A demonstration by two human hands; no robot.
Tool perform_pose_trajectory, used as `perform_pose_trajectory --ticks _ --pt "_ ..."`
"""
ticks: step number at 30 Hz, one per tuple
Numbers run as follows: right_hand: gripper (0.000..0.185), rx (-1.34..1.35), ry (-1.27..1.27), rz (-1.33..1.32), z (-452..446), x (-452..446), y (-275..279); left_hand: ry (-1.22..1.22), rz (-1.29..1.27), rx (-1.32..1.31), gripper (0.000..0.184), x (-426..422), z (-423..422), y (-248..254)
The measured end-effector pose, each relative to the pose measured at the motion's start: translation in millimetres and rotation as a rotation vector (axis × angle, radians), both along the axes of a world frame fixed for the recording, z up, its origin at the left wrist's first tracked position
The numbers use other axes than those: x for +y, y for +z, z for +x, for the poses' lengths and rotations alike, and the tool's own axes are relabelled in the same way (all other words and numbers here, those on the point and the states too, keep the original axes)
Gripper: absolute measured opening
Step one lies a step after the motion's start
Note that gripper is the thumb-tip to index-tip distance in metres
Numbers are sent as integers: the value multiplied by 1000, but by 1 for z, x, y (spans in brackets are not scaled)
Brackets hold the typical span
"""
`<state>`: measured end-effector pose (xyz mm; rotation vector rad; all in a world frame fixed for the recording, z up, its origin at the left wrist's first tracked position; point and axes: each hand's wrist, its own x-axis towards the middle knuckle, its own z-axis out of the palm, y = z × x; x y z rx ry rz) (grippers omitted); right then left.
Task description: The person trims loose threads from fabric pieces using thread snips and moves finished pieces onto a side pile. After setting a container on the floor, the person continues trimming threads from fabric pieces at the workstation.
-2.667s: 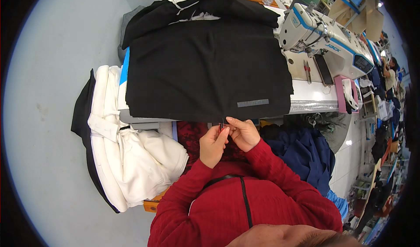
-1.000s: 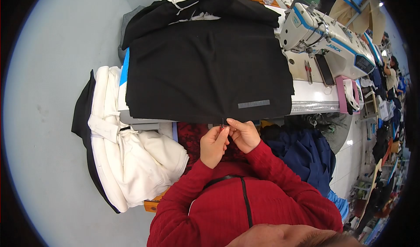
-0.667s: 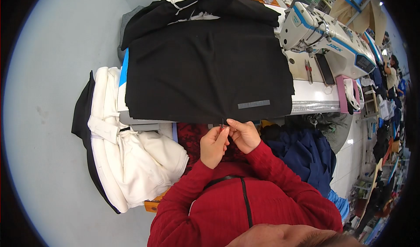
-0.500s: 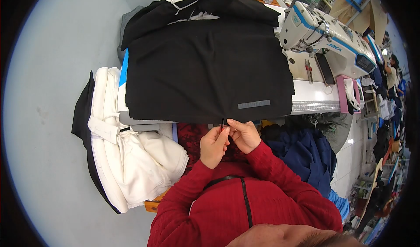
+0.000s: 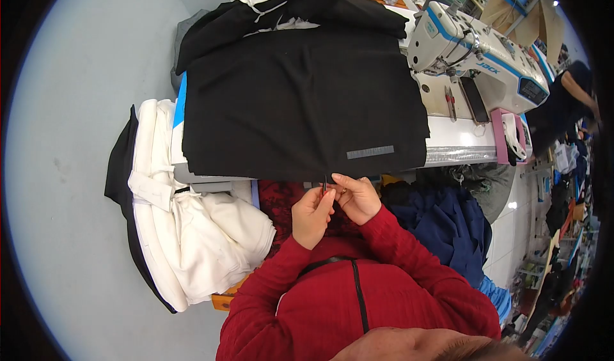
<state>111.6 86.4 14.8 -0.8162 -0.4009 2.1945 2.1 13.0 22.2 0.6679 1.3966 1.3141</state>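
A large piece of black fabric [image 5: 275, 105] lies spread over the sewing table, with a grey printed strip [image 5: 371, 152] near its front right corner. My left hand [image 5: 311, 219] is closed, pinching a small thin tool [image 5: 324, 187] with a red handle and a dark pointed tip, held upright at the fabric's front edge. Right against it, my right hand [image 5: 359, 201] has curled fingers, and its thumb reaches the fabric edge. What those fingers grip is hidden.
A white sewing machine [image 5: 480, 57] stands at the right, with red-handled thread snips [image 5: 451, 103], a phone [image 5: 474, 100] and a pink box [image 5: 508, 137] nearby. White garments [image 5: 204, 233] hang at the left; navy cloth [image 5: 444, 223] lies at the right. A person in dark clothes [image 5: 556, 111] is behind the machine.
The tool's tip has turned slightly in my left hand; both hands stay in nearly the same place. A person in dark clothes has come into view at the right.
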Motion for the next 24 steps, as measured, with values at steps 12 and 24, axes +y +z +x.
perform_pose_trajectory --ticks 12,24 --pt "12 -11 -15 18 0 -1 1 -12 -16 -122 21 3 -3 0" --pt "11 -45 -7 8 0 0 2 -37 -25 -127 20 2 -5 -1"
